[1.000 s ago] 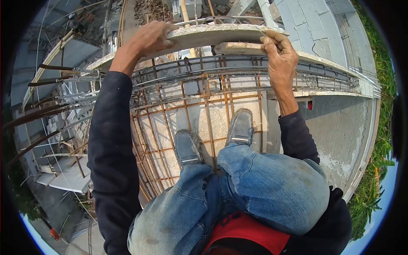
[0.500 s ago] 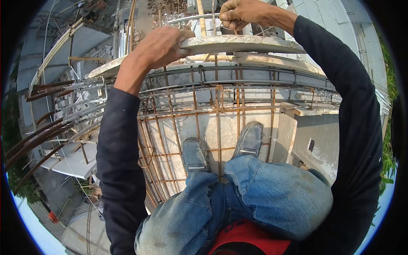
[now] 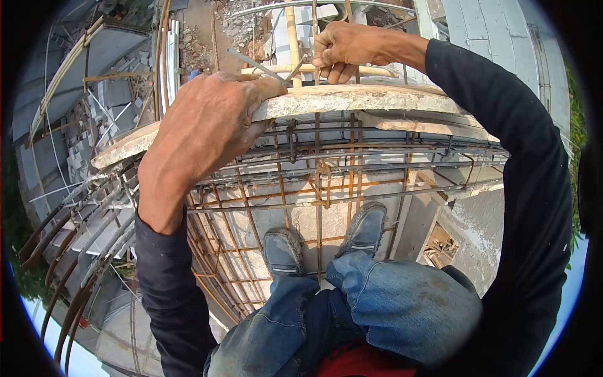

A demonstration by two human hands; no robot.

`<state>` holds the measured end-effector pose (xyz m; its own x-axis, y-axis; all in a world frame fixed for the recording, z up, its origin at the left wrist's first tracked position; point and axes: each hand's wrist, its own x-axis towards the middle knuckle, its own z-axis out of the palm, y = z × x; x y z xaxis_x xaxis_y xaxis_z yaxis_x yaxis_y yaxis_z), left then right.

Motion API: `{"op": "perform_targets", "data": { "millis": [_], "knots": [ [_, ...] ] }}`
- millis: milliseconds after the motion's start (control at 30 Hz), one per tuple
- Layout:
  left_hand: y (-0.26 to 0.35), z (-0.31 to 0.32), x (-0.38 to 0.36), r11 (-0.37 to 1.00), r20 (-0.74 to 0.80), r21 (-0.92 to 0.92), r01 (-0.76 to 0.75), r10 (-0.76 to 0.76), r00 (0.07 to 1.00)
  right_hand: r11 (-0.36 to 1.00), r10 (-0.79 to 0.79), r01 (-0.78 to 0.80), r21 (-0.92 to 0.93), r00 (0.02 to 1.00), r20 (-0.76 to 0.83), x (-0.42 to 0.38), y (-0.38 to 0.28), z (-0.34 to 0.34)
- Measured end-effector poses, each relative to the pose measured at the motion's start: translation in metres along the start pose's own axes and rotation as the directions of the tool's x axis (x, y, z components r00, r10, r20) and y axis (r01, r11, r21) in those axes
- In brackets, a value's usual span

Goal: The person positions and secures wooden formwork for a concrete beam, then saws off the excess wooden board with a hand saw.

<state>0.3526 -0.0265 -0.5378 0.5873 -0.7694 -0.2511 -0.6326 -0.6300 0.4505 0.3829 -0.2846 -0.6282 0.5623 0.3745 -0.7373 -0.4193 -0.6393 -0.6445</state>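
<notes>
A long, pale wooden board [image 3: 364, 99] with a rough, cement-crusted edge runs across in front of me. My left hand [image 3: 210, 122] is closed over it, thumb below the near edge and fingers on top. Just past those fingers, a slim grey metal bar [image 3: 254, 65] sticks out at a slant. Beyond the board my right hand [image 3: 352, 50] has its fingers curled in a pinch beside an upright rod [image 3: 316, 38]; what they hold, I cannot tell. Below the board lies a cage of rusty rebar [image 3: 320, 182], with wire wound at one crossing.
My shoes [image 3: 282, 251] stand among the bars on a concrete surface. Bent rebar ends [image 3: 69, 276] jut out at the left. A grey wall [image 3: 471, 232] rises on the right. Far below are rubble [image 3: 245, 31] and a bamboo pole [image 3: 292, 38].
The view has shifted, and my left hand appears larger and lower. My right hand is lower in view, nearer the board. The slanted grey bar now shows beyond my left fingers.
</notes>
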Motion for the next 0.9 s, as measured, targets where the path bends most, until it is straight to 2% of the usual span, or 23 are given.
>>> {"op": "perform_targets", "data": {
  "millis": [100, 267, 433, 633, 833, 900],
  "knots": [
    [0.001, 0.001, 0.001, 0.999, -0.015, -0.035, -0.014, 0.014, 1.0, 1.0, 0.012, -0.013, 0.024, 1.0, 0.024, 0.0, -0.003, 0.001],
    [0.007, -0.008, 0.006, 0.998, 0.083, -0.032, 0.05, -0.047, 0.995, 1.0, 0.009, -0.011, 0.021, 0.996, 0.088, 0.008, -0.005, 0.001],
    [0.007, -0.007, 0.006, 0.997, 0.064, -0.059, 0.054, -0.05, 0.997, 0.999, -0.008, 0.004, 0.042, 0.994, 0.112, 0.011, -0.003, 0.002],
    [0.007, -0.005, 0.006, 0.998, 0.033, -0.051, 0.026, -0.024, 0.999, 1.0, 0.0, 0.0, 0.005, 0.994, 0.106, 0.013, -0.003, 0.008],
    [0.005, -0.006, 0.004, 0.996, 0.076, -0.07, 0.051, -0.045, 0.996, 0.999, -0.027, 0.03, -0.036, 0.996, 0.09, 0.009, -0.007, 0.006],
    [0.006, -0.006, 0.004, 0.996, 0.075, -0.068, 0.051, -0.046, 0.996, 0.999, -0.036, 0.037, -0.022, 0.999, 0.038, 0.007, -0.01, 0.006]
  ]
}}
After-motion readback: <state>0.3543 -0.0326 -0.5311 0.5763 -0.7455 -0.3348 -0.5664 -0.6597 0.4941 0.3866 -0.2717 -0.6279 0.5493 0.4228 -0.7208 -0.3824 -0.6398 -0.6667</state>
